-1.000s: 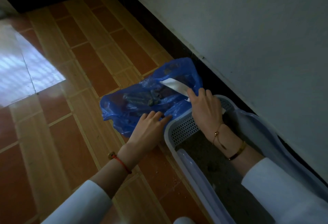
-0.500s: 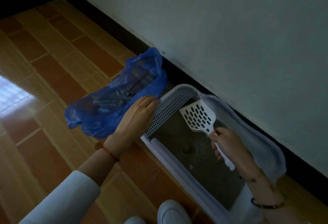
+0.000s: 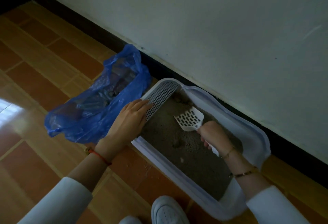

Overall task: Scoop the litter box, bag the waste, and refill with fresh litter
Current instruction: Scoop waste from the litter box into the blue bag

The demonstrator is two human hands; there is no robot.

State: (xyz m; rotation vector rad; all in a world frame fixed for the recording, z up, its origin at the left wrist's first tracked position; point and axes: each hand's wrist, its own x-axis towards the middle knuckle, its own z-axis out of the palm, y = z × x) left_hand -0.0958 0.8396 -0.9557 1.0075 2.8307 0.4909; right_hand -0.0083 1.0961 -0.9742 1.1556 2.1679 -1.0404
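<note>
A white litter box (image 3: 255, 131) lies along the wall, filled with grey litter (image 3: 195, 160) that has a few clumps, one near the far end (image 3: 182, 99). My right hand (image 3: 213, 134) grips the handle of a white slotted scoop (image 3: 190, 119), whose blade rests low over the litter. My left hand (image 3: 129, 121) lies flat with straight fingers on the box's perforated end rim (image 3: 159, 98). Left of the box, a blue plastic bag (image 3: 95, 110) sits open on the floor with dark waste inside.
The wall (image 3: 230, 28) with its dark baseboard runs right behind the box. Brown tiled floor (image 3: 44, 64) stretches to the left. A white shoe (image 3: 168, 209) stands at the box's near side.
My right hand pulled the scoop out of the bag and brought it down to the litter. My left hand shifted from the bag's edge onto the box's perforated rim.
</note>
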